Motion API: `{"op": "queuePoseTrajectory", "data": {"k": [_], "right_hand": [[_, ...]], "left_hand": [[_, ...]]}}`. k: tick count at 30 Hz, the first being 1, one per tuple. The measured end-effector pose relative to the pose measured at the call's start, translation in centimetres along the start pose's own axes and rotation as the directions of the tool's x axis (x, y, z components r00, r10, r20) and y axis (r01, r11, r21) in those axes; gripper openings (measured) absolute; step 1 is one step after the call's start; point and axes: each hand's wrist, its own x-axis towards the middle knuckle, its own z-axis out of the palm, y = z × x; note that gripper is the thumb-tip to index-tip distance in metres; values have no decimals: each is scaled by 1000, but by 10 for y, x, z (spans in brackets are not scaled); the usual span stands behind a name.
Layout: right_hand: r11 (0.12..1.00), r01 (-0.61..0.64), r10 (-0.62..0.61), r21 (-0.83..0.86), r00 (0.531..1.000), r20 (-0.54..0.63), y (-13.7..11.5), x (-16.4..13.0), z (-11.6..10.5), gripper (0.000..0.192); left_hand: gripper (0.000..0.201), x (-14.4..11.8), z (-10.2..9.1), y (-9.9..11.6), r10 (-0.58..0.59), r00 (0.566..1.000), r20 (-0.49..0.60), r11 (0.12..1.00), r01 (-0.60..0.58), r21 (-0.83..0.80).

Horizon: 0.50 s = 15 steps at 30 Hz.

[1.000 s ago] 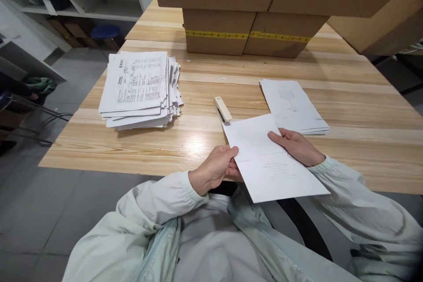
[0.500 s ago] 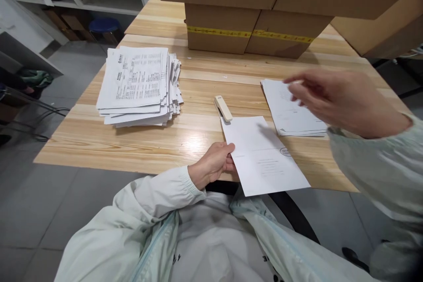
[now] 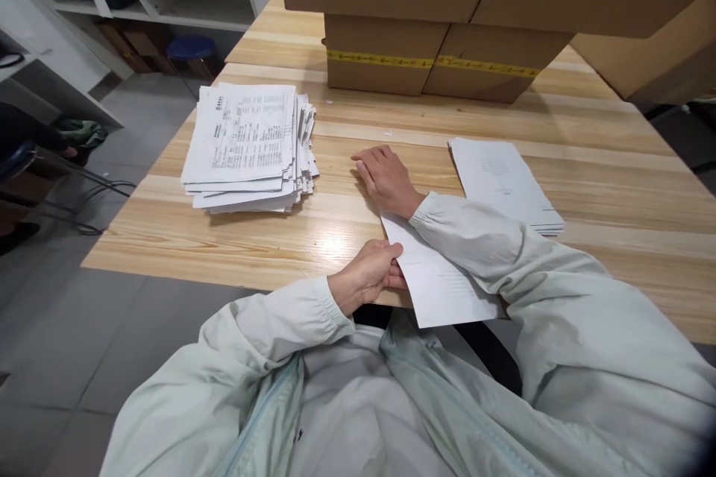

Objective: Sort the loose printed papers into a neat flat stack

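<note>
My left hand [image 3: 377, 268] pinches the left edge of a white printed sheet [image 3: 441, 283], thumb on top and fingers underneath. The sheet lies at the table's front edge and overhangs it. My right hand [image 3: 385, 177] is palm down at the sheet's far left corner, fingers stretched out to the left. It covers the place where the cream stapler lay, and no part of the stapler shows. My right forearm crosses over the sheet and hides its right part.
A tall, uneven stack of printed papers [image 3: 240, 138] stands on the left of the wooden table [image 3: 268, 253]. A neater, lower paper pile [image 3: 500, 175] lies to the right. Cardboard boxes [image 3: 385, 52] with yellow tape are stacked at the back. A blue stool [image 3: 191, 48] is on the floor beyond.
My right hand has swung left from above the right-hand pile to the sheet's far corner, over the stapler. My left hand still holds the sheet. The view has shifted slightly.
</note>
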Motion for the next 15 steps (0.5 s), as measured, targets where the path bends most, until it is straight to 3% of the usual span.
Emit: {"op": "queuePoseTrajectory", "data": {"k": [3,5,8,11,12,13,15], "right_hand": [[1000,4,-3,18,998,-58,0,4,-9,46],[998,41,-35,45,992,-123,-5,-1,-32,45],[990,80,-62,116,987,-152,-23,-38,-92,40],[974,-54,71,221,995,-71,-39,-105,-154,36],[972,-147,179,185,969,-171,-39,-130,-169,37],[943,-304,332,137,897,-291,-37,-154,-180,40],[773,-581,634,255,715,-293,-23,-198,-191,51]], "left_hand": [[24,-4,0,-1,7,1000,-17,1000,-7,-1],[24,-12,-1,-5,1,1000,-8,1000,-1,7],[25,-28,-3,-20,-13,999,43,1000,12,24],[27,-39,-2,-40,87,985,152,994,-95,50],[32,-40,0,-46,143,970,195,985,-158,63],[36,-40,3,-51,202,951,235,971,-226,80],[43,-36,9,-56,307,910,280,928,-351,123]]}}
